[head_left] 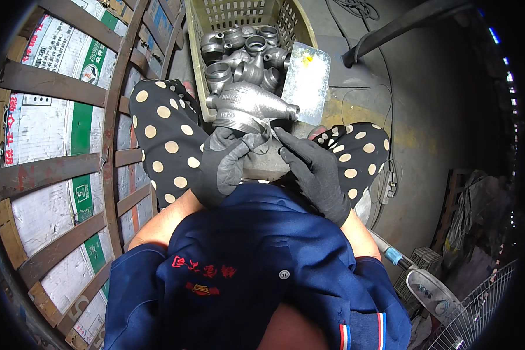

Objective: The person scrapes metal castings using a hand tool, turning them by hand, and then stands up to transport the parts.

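Observation:
A grey metal valve-like casting [248,104] with a threaded round opening and a threaded side end lies in front of my hands, at the near end of the crate. My left hand [219,169], in a dark glove, is closed just below its threaded ring. Its thumb and fingers pinch a thin, crumpled greyish strip [261,139] beside the casting. My right hand [315,172], gloved too, has its fingers stretched out and slightly apart, the index fingertip close to the strip. Whether the left fingers also bear the casting is hidden.
Several similar castings [252,65] fill a yellowish plastic crate [199,70] between my knees. A pale metal plate [306,87] leans at its right side. A slatted rack [52,169] with cartons stands left. Right are cables [386,87], a dark post [402,32] and a fan [478,309].

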The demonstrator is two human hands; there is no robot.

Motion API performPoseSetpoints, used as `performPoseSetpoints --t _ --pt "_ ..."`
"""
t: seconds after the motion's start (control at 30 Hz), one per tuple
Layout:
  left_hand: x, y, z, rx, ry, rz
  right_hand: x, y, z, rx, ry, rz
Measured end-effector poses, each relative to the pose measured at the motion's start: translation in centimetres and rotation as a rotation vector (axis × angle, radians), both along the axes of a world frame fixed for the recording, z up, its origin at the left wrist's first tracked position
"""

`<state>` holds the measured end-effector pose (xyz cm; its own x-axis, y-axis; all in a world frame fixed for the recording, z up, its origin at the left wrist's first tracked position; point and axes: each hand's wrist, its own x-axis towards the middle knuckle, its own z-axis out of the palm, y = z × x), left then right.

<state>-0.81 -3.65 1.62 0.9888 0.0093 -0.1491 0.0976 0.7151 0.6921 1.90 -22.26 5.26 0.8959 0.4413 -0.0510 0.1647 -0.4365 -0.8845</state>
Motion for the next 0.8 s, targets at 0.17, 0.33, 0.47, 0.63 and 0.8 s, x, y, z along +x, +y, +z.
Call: performPoseSetpoints --t 0.17,0.33,0.47,0.63,0.8 --pt "0.1 -0.1 0.5 -0.023 -0.008 -0.012 0.0 0.3 -1.6 -0.063 -0.217 0.036" --pt "0.2 -0.1 0.4 -0.041 0.020 -0.020 0.3 0.1 -0.9 -0.258 -0.351 0.090" --pt "0.1 0.4 -0.2 -0.016 0.050 0.022 0.7 -0.2 0.0 -0.340 -0.313 0.197" --pt "-0.3 1.4 -0.3 0.373 -0.117 -0.040 1.8 -1.3 -0.5 0.009 -0.004 0.203" --pt "0.1 0.4 1.3 0.050 0.065 -0.046 1.3 -1.0 0.3 -0.018 -0.032 0.083"
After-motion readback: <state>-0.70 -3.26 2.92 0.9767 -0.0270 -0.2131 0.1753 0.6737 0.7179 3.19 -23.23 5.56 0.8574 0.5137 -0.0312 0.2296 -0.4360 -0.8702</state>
